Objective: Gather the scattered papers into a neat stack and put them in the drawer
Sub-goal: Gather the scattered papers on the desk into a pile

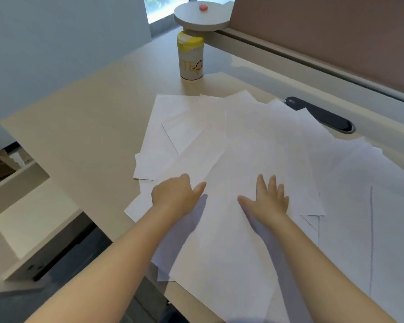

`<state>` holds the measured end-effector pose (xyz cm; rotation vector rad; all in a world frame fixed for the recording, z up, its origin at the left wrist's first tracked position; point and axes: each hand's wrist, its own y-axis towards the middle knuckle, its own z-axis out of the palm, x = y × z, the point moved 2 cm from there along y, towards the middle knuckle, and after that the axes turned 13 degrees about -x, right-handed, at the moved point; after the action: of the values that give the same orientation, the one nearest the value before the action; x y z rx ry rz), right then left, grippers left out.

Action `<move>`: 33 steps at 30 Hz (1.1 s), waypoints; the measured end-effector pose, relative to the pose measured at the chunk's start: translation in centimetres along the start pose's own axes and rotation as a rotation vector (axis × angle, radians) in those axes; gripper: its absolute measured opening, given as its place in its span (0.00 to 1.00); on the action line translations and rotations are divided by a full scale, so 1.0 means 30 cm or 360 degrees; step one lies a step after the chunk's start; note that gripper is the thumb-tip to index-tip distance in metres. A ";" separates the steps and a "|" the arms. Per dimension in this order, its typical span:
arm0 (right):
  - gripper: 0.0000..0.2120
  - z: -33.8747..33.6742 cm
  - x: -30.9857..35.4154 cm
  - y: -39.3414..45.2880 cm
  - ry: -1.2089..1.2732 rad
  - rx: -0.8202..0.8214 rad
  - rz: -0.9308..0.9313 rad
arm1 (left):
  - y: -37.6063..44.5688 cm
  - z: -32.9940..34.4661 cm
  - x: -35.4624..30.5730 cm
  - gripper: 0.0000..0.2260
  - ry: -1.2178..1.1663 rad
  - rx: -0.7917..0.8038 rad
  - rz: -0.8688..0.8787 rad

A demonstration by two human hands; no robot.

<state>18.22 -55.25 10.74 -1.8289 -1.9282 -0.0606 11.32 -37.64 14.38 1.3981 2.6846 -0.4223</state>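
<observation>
Several white paper sheets (254, 141) lie fanned and overlapping across the beige desk (91, 127); some hang over its near edge. My left hand (175, 195) sits at the left side of the pile. Its thumb lies on top of a sheet and its curled fingers are out of sight at that sheet's edge, like a pinch. My right hand (269, 198) rests flat on the top sheets with its fingers spread, a hand's width to the right of the left one. A pale drawer cabinet (30, 231) stands below the desk at the lower left.
A yellow-lidded canister (191, 58) stands at the back, under a round shelf (203, 19) that carries a small red object (203, 7). A dark oval cable cover (322, 115) lies beside the papers' far right edge. A brown partition (336, 31) borders the desk. An open compartment (5, 166) at the left holds boxes.
</observation>
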 end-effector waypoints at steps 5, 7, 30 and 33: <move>0.31 -0.053 -0.033 -0.001 0.0129 -0.0467 0.0289 | 0.093 0.012 0.057 0.33 -0.0040 -0.0003 -0.0071; 0.30 -0.059 -0.066 -0.006 0.0102 -0.0417 0.0436 | 0.094 0.025 0.058 0.35 -0.0081 -0.0023 -0.0118; 0.28 -0.195 -0.183 0.219 0.0913 -0.0344 0.0564 | 0.296 0.004 -0.014 0.14 -0.1016 -0.0354 -0.0446; 0.19 -0.178 -0.130 0.224 0.1014 -0.0199 0.0565 | 0.353 -0.003 -0.041 0.13 -0.1032 -0.0305 -0.0421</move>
<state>26.22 -60.04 12.10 -1.8991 -1.1732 -0.5807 20.65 -32.82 12.57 0.6914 2.2843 -0.5128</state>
